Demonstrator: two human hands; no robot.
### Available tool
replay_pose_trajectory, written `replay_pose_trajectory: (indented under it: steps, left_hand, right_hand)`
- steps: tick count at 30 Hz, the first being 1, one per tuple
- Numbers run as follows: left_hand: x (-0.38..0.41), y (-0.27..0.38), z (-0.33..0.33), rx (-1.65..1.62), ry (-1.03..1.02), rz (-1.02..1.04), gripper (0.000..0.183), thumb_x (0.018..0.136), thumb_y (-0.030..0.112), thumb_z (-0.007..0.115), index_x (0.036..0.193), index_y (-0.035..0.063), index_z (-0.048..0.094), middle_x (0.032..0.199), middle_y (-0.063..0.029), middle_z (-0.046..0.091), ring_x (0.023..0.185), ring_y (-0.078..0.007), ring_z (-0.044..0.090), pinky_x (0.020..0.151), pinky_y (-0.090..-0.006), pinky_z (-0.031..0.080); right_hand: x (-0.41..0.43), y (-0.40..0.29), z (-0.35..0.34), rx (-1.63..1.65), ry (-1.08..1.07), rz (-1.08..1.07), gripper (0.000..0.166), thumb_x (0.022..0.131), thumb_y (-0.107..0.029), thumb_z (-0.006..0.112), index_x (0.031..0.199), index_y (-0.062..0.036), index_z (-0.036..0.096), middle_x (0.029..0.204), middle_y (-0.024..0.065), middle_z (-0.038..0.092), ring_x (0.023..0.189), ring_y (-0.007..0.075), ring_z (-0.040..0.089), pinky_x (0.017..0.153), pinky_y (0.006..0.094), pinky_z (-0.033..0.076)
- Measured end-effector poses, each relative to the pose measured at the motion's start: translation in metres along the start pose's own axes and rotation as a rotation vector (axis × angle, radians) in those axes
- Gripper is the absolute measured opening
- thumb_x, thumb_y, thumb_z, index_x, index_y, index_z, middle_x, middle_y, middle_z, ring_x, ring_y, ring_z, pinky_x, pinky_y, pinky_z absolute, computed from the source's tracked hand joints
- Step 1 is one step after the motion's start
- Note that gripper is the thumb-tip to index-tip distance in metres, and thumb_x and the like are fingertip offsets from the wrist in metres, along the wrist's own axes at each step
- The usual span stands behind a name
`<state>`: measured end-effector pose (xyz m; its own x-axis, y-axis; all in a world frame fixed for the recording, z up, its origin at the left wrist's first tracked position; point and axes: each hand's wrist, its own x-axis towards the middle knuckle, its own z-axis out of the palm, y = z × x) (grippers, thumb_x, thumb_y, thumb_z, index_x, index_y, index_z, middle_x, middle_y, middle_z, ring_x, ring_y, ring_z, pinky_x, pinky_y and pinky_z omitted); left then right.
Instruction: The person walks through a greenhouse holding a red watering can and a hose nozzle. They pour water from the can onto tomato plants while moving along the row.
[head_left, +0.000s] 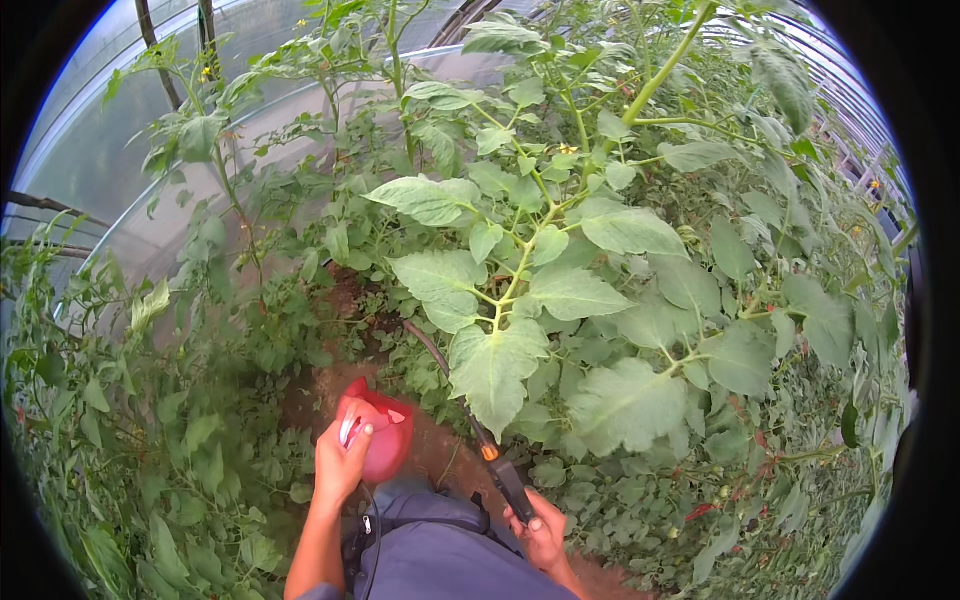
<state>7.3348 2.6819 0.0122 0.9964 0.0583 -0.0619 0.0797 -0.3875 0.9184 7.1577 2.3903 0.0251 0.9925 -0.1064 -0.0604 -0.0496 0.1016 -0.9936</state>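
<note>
My left hand (342, 458) grips a red plastic vessel (388, 450) at its upper left, low in the head view. Something pale and shiny shows by the thumb; its kind is unclear. Lower right of it, my right hand (541, 526) is closed around the black handle (511, 491) of a wand-like tool. An orange collar (490, 452) joins this handle to a thin dark shaft (429, 343), which runs up and left, partly behind a large tomato leaf (498, 367). The shaft's far end lies among foliage near bare soil.
Tomato plants (645, 405) crowd both sides, some with yellow flowers (568, 149). A thick stem (667, 67) leans in from the upper right. Greenhouse film (97, 142) curves along the left. Below, brown soil (435, 442) shows, and a thin black cord (375, 525) hangs against my clothing.
</note>
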Motion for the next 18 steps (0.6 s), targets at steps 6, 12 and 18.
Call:
replay_pose_trajectory:
  steps: [6, 12, 18]
  left_hand:
    - [0.021, 0.006, -0.011, -0.037, 0.002, 0.01, 0.036, 0.095, 0.03, 0.072, 0.082, -0.0004, 0.059, 0.07, -0.0022, 0.056, 0.068, -0.0104, 0.048, 0.061, -0.0318, 0.043]
    - [0.081, -0.013, -0.03, -0.039, -0.102, 0.004, 0.032, 0.096, 0.027, 0.07, 0.084, -0.0011, 0.06, 0.073, -0.0024, 0.057, 0.069, -0.0101, 0.049, 0.063, -0.0302, 0.043]
    - [0.148, -0.024, -0.057, -0.029, -0.248, 0.023, 0.025, 0.093, 0.019, 0.071, 0.097, -0.0043, 0.065, 0.077, -0.0079, 0.062, 0.072, -0.0137, 0.056, 0.068, -0.0324, 0.049]
  right_hand:
    - [0.06, -0.018, 0.04, -0.092, 0.176, -0.005, 0.046, 0.097, -0.033, 0.058, 0.12, 0.007, 0.056, 0.099, 0.0079, 0.06, 0.079, 0.0126, 0.052, 0.073, 0.0278, 0.044]
    - [0.104, 0.025, 0.068, -0.366, 0.196, -0.15, 0.046, 0.102, -0.033, 0.056, 0.126, 0.0056, 0.051, 0.1, 0.0072, 0.057, 0.079, 0.0117, 0.049, 0.074, 0.0264, 0.042]
    - [0.152, -0.032, 0.149, -0.02, 0.599, -0.298, 0.052, 0.104, -0.042, 0.052, 0.123, 0.0058, 0.048, 0.105, 0.0111, 0.056, 0.069, 0.0094, 0.05, 0.051, 0.0221, 0.033]
